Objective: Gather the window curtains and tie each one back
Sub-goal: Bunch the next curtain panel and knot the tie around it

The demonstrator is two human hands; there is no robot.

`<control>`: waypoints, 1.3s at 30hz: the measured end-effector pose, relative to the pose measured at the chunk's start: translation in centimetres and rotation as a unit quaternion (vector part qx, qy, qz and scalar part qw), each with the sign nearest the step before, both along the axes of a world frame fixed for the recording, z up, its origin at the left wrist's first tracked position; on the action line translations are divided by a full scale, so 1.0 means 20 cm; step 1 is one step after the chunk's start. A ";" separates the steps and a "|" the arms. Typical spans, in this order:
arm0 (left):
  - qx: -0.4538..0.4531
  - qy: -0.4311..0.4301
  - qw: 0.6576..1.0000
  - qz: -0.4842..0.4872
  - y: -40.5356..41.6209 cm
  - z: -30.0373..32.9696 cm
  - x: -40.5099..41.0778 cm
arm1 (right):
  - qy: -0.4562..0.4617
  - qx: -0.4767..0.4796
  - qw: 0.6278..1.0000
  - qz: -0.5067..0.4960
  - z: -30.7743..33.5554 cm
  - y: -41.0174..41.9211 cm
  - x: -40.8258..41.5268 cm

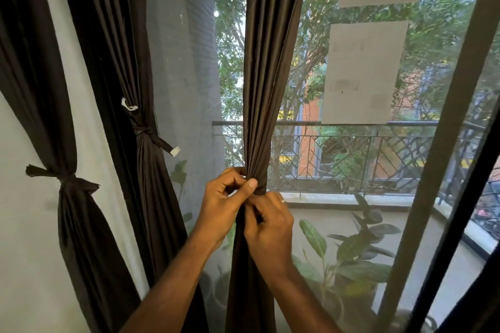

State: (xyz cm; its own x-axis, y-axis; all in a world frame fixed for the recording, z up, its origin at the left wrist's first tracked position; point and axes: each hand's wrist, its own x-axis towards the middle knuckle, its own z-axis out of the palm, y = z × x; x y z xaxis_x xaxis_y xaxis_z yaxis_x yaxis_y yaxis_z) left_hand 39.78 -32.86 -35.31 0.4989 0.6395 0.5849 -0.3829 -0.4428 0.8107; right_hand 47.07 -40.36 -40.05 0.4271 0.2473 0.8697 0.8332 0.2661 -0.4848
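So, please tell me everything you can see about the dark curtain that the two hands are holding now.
The dark brown pleated fabric curtain hangs straight in front of the window glass, gathered into a narrow bunch at the middle. A band of the same dark cloth wraps it there. The left hand pinches that wrap with curled fingers; the right hand grips the bunch just below. Below, the cloth spreads wider again.

Daylit window [365,67] w/ mesh — balcony railing [351,143], plants [359,246], trees outside.

Both forearms reach up from 6 o'clock, converging. The left hand [227,197] sits at 11 o'clock of the right hand [267,227], both with fingers curled, pinching, thumbs touching.
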 end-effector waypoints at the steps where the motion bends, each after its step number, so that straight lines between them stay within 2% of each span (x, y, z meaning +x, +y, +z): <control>1: -0.002 0.001 1.000 -0.002 -0.01 0.00 0.00 | -0.005 -0.002 1.000 -0.004 0.00 0.01 0.00; 7: -0.010 0.031 0.999 0.037 0.00 0.05 0.01 | -0.015 -0.024 0.999 0.014 -0.01 0.03 -0.01; 12: -0.049 0.009 0.998 -0.029 0.06 0.06 -0.03 | -0.027 -0.016 0.998 0.056 0.03 -0.03 0.01; 17: -0.079 0.009 0.997 -0.018 0.04 0.07 -0.04 | 0.121 0.044 0.992 -0.011 0.03 -0.09 0.13; 20: -0.087 0.012 0.996 -0.029 0.04 0.07 -0.04 | 0.178 -0.027 0.983 -0.043 0.03 -0.09 0.25; 24: -0.101 0.005 0.994 -0.038 0.04 0.07 -0.03 | 0.203 -0.135 0.970 -0.019 0.06 -0.05 0.33; 27: -0.066 0.031 0.997 0.007 0.05 0.06 -0.03 | 0.196 -0.137 0.969 -0.054 0.06 -0.06 0.35; 30: 0.044 0.065 0.989 0.121 0.07 0.05 0.00 | 0.204 -0.076 0.971 -0.098 0.06 -0.11 0.31; 33: 0.107 0.039 0.974 0.196 0.04 0.04 0.05 | 0.106 -0.033 0.993 -0.029 0.07 -0.12 0.14; 35: 0.108 0.037 0.976 0.186 0.02 0.03 0.08 | 0.049 -0.031 0.998 -0.011 0.06 -0.09 0.05; 39: 0.061 0.051 0.992 0.098 -0.01 0.01 0.08 | 0.129 -0.007 0.992 0.000 0.07 -0.06 0.05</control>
State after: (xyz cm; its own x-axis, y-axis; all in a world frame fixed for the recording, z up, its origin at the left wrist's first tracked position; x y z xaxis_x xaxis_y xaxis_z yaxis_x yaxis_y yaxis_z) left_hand 41.39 -33.06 -35.02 0.4316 0.6579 0.6172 -0.1987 -0.5980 0.7765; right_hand 48.03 -41.65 -38.62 0.6353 0.2591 0.7275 0.6801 0.2585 -0.6860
